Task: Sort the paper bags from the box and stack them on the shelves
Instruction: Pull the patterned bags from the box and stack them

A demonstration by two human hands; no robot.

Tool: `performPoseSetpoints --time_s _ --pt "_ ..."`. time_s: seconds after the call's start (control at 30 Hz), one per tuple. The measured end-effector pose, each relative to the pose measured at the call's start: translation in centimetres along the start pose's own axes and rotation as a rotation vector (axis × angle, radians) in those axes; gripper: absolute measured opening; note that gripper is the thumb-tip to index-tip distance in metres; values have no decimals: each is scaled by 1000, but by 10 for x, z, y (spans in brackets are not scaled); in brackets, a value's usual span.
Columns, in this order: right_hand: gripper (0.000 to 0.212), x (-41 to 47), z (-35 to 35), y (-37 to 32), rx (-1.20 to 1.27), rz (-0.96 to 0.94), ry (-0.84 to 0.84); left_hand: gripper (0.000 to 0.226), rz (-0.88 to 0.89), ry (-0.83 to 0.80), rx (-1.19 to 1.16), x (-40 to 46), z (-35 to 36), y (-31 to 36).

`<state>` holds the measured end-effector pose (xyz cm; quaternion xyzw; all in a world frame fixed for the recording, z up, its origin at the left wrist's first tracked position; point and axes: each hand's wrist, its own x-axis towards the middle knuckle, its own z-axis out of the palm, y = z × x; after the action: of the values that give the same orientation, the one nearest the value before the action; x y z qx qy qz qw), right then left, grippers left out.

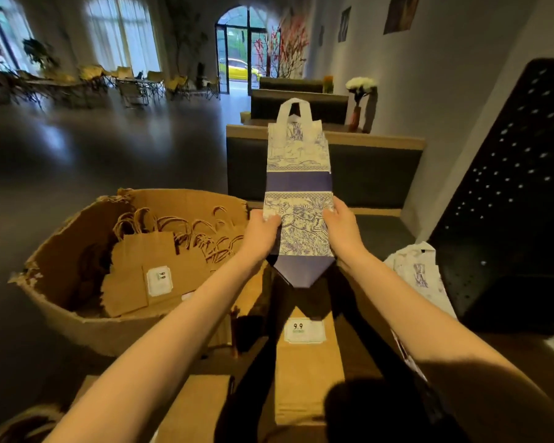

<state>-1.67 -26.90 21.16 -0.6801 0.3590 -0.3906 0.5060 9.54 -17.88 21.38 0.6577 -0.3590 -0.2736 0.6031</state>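
Patterned paper bag, folded flat, held up in the air over the brown bags. Left hand and right hand pinch its lower side edges. Likely light, creasable; edge grip suits. Torn cardboard box of brown bags sits to the left.

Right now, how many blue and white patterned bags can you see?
2. One blue and white bag is held flat between the left hand and right hand. Another patterned bag lies lower right beside the black panel. More may be hidden.
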Motion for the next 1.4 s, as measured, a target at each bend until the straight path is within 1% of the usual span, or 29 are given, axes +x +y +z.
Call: performPoseSetpoints --time_s 0.13,0.23,0.3,0.37,0.5,0.6,0.7,0.9,1.0,1.1,1.23,1.4 --pt "33 -17 -55 15 -11 18 -1 10 -3 -54 50 -16 42 -7" --pt "35 -33 -85 18 18 17 -35 36 -66 -42 93 -25 63 -11" --pt "36 -43 -101 23 25 15 -63 42 -104 -45 63 -30 74 -12" --pt "36 -54 -115 28 29 18 -75 43 -106 -67 50 -36 84 -11" --pt "40 -74 -144 38 30 67 -58 46 -61 -114 110 -47 109 -14" --pt "44 -87 -167 42 6 89 -38 38 -16 -135 197 -56 128 -16" --pt "48 -96 -192 50 -28 110 -40 38 9 -150 290 -65 149 -21" --pt "56 -101 -247 77 -61 196 -53 41 30 -226 307 -82 201 -25" --pt "58 -102 -279 97 -72 284 -91 40 -6 -247 357 -90 231 -33" --pt "57 -108 -309 118 -105 356 -164 42 -45 -285 439 -102 261 -44" --pt "55 -113 -338 144 -144 408 -245 49 -155 -367 530 -112 287 -53" --pt "57 -121 -355 163 -161 477 -317 56 -289 -419 514 -128 304 -62"
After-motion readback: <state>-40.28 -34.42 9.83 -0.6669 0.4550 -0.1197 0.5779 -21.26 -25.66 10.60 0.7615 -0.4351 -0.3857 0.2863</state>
